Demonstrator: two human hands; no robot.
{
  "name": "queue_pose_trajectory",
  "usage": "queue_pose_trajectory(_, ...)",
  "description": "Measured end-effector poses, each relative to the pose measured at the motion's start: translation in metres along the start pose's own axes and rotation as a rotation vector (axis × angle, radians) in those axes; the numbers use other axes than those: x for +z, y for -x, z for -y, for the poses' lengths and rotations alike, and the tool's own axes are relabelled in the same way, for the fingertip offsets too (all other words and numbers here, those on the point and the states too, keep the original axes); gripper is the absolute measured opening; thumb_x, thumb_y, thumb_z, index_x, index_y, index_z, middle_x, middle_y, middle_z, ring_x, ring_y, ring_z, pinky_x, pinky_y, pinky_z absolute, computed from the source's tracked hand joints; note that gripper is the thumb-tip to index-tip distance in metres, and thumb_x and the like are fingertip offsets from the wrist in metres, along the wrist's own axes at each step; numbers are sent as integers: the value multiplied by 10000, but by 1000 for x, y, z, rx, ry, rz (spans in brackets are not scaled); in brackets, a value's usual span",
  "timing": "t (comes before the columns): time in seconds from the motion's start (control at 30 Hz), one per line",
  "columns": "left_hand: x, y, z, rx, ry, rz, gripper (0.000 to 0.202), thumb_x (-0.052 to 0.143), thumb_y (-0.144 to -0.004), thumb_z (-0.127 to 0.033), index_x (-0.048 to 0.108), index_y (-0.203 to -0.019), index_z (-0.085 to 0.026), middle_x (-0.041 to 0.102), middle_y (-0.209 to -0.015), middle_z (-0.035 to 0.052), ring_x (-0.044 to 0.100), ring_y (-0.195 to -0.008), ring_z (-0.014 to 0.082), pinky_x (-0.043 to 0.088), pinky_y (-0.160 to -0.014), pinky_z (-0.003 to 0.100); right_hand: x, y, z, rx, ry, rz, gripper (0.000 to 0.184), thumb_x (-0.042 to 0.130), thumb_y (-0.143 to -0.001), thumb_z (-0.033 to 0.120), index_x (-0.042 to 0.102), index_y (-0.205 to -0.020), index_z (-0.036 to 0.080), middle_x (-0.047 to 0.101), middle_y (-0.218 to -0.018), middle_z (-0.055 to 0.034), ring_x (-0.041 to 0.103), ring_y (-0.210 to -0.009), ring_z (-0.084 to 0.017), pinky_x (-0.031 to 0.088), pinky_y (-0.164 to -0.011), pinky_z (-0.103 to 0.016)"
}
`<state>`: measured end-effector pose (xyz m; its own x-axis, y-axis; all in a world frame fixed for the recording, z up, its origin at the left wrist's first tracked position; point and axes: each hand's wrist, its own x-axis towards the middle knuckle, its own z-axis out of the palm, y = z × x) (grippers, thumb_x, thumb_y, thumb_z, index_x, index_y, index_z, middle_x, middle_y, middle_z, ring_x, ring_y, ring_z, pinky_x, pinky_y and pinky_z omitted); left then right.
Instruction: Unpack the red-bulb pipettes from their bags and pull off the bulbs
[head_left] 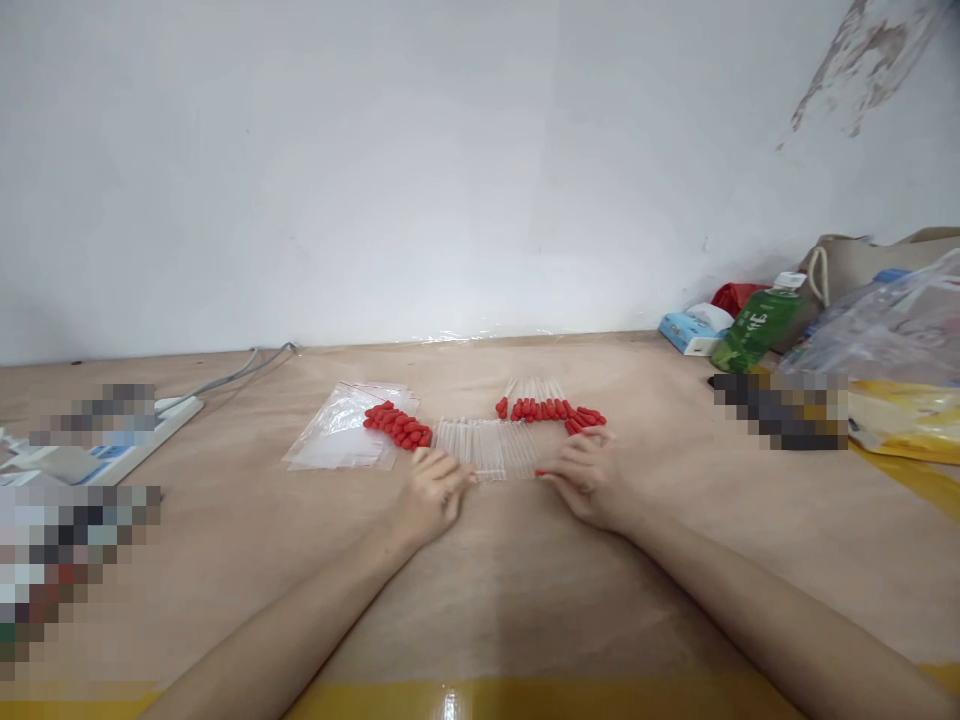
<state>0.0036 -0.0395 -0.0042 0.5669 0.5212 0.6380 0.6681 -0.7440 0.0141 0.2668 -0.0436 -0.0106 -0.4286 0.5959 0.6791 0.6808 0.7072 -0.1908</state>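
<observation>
In the head view, a row of thin clear tubes [487,445] lies side by side on the table between my hands. My left hand [435,490] is closed in a pinch at the row's near left, on the end of a clear tube. My right hand [589,475] pinches a small red rubber bulb [541,472] at the row's near right. Loose red bulbs [397,425] are heaped just beyond my left hand. Behind the row lie several droppers [536,405], clear tubes with red bulbs on their near ends. More red-bulbed pieces [585,418] lie just past my right fingers.
Clear plastic bags [345,430] lie flat left of the bulbs. A power strip [142,440] with a grey cable is at the left. On the right stand a tissue pack [694,330], a green bottle [761,320] and a plastic bag [885,320]. A wall [450,180] closes the back.
</observation>
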Motion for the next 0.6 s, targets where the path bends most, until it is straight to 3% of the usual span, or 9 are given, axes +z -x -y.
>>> queue_pose_trajectory(0.2,7,1,4,-133,143,-58,280,392,-858,-150,555,-1084,-176,529,-816,49,509,-754,138,443,-682,264,-6,-7,-27,279,-296,-158,218,493,-813,335,646,-902,207,606,-818,-55,553,-764,-165,430,-709,-320)
queue_pose_trajectory(0.3,12,-11,-1,-157,162,-77,401,339,-834,-83,464,-1209,-156,483,-875,69,500,-807,146,462,-717,276,-2,-16,-41,509,-296,-291,281,493,-785,343,656,-940,176,583,-814,-66,548,-744,-164,452,-653,-300)
queue_pose_trajectory(0.4,17,-26,-7,-134,124,-70,410,344,-818,-78,468,-1194,-182,488,-867,62,508,-785,153,467,-689,286,-4,-27,-69,782,-294,-336,327,500,-740,318,645,-969,136,589,-863,-74,560,-726,-149,457,-638,-278)
queue_pose_trajectory(0.47,22,-37,-10,-111,99,-36,370,350,-820,-83,487,-1147,-189,511,-866,57,525,-784,159,465,-692,291,-7,-33,-91,955,-272,-273,355,543,-695,320,627,-982,130,613,-793,-55,561,-675,-138,454,-618,-263)
queue_pose_trajectory(0.6,34,-50,-20,-69,54,48,245,342,-813,-76,520,-955,-168,539,-854,61,535,-800,178,465,-707,312,-7,-34,-113,990,-255,-206,325,613,-631,363,640,-852,127,644,-767,-61,568,-652,-141,443,-589,-247)
